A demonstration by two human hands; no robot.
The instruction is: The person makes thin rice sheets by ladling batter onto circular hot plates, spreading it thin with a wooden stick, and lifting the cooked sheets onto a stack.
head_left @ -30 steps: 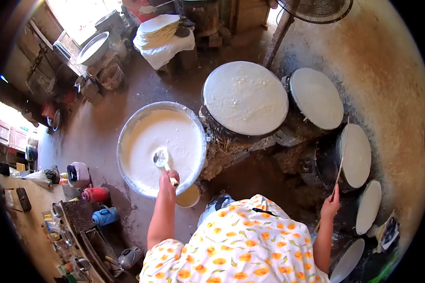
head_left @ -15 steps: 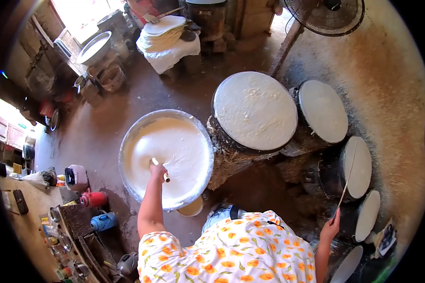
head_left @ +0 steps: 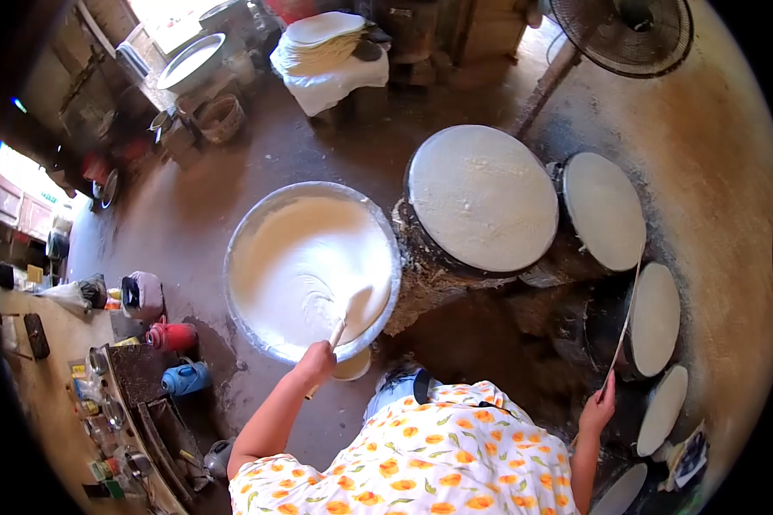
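Note:
My left hand (head_left: 317,361) is closed around the handle of a ladle (head_left: 339,330), whose head, coated in white, is at the lower right part of the white batter (head_left: 305,249). The batter fills much of a wide round basin (head_left: 234,296). Over on the right, my right hand (head_left: 598,410) grips a long thin stick (head_left: 624,328) that points up past a round white-topped pot (head_left: 655,319). Two larger round white surfaces (head_left: 483,199) (head_left: 605,212) lie beyond, right of the basin.
A small tub (head_left: 352,366) stands below the basin. Stacked flat sheets (head_left: 320,45) rest on a white cloth (head_left: 335,88) at the top. A fan (head_left: 624,33) stands at the upper right. Red (head_left: 171,335) and blue (head_left: 185,378) jugs are at the left.
The ladle has moved right through the batter and its head shows again. My left hand has shifted right and nearer my body. The right hand still holds the stick. The view has shifted.

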